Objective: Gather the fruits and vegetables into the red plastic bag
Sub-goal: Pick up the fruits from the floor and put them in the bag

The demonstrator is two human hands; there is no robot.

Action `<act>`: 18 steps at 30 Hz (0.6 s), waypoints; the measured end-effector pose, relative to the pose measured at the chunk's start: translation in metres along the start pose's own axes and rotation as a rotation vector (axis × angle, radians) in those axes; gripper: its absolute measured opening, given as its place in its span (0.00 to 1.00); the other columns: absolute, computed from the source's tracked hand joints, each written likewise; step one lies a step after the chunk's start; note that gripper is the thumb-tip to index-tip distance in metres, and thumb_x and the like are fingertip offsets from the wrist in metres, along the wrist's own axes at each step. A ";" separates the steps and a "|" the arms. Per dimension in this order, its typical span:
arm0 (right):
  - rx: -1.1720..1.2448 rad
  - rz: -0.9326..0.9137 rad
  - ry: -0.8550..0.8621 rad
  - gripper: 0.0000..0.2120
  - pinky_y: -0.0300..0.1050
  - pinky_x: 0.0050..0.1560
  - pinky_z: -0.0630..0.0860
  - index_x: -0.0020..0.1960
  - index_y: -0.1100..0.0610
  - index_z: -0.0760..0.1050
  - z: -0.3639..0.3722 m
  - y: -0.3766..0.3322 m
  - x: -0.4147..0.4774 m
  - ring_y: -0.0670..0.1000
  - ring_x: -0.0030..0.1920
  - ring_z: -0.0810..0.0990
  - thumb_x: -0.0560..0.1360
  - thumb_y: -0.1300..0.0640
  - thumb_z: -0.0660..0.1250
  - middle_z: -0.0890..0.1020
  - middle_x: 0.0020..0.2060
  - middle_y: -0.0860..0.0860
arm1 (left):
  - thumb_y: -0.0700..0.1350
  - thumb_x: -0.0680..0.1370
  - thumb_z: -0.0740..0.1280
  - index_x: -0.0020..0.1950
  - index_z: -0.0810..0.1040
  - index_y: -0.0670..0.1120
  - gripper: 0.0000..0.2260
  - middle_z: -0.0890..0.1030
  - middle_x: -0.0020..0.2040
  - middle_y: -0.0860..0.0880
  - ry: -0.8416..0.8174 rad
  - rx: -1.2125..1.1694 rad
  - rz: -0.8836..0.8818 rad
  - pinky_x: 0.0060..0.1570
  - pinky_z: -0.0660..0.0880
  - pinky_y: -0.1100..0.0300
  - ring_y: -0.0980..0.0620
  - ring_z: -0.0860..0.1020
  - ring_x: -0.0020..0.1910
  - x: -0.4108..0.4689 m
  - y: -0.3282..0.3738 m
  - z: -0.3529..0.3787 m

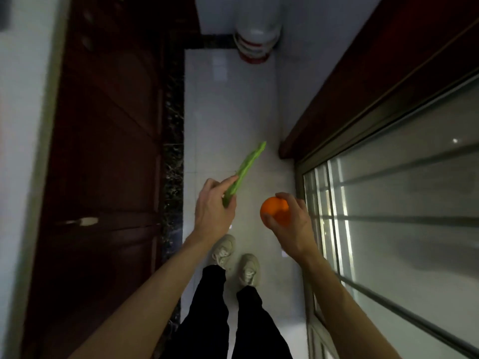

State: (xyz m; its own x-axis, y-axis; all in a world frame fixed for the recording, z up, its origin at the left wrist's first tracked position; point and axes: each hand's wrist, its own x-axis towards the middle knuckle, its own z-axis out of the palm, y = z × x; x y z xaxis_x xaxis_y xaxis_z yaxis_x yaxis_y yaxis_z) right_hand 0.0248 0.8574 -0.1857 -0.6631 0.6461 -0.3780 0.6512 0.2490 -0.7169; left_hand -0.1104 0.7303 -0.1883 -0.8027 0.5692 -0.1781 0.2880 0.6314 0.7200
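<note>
Green vegetable [245,172]: long, ridged — gripped at its lower end by the left hand [213,211], tip angled up and away.
Orange [274,211]: cupped in the right hand [291,224].
Floor [228,112]: pale tile — light sneakers [234,257] seen below.

Vegetable [245,172] in left hand [213,212], left of orange [274,211].

A narrow strip of pale tiled floor [228,104] runs between a dark reddish wooden door [103,151] on the left and a sliding glass window [401,203] on the right. A large water jug [255,35] stands at the far end. Two light sneakers [223,251] rest below, under black trousers [207,314].
</note>
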 end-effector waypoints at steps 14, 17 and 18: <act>-0.101 -0.435 -0.202 0.22 0.40 0.50 0.66 0.59 0.46 0.71 0.042 -0.191 -0.038 0.50 0.53 0.73 0.69 0.55 0.74 0.74 0.56 0.52 | 0.42 0.74 0.69 0.66 0.75 0.54 0.21 0.70 0.43 0.52 0.675 -0.090 -0.187 0.40 0.70 0.65 0.57 0.72 0.37 -0.102 -0.020 -0.223; -0.133 -0.541 -0.272 0.21 0.39 0.47 0.67 0.59 0.46 0.70 0.073 -0.249 -0.044 0.49 0.50 0.73 0.70 0.54 0.74 0.74 0.55 0.51 | 0.41 0.74 0.69 0.64 0.76 0.53 0.19 0.71 0.42 0.53 0.798 -0.163 -0.239 0.39 0.70 0.71 0.58 0.74 0.37 -0.120 -0.042 -0.278; -0.138 -0.569 -0.298 0.21 0.36 0.45 0.67 0.60 0.46 0.71 0.084 -0.268 -0.047 0.47 0.49 0.74 0.70 0.53 0.73 0.74 0.55 0.51 | 0.40 0.74 0.70 0.64 0.77 0.53 0.19 0.72 0.41 0.53 0.837 -0.186 -0.255 0.38 0.71 0.72 0.58 0.75 0.36 -0.124 -0.050 -0.295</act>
State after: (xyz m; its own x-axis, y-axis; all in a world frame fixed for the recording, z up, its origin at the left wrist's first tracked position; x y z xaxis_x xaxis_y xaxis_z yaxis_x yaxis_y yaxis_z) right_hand -0.1494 0.6996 -0.0253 -0.9789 0.1635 -0.1222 0.1967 0.5957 -0.7787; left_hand -0.1790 0.4728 -0.0049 -0.9700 -0.1932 0.1477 0.0177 0.5495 0.8353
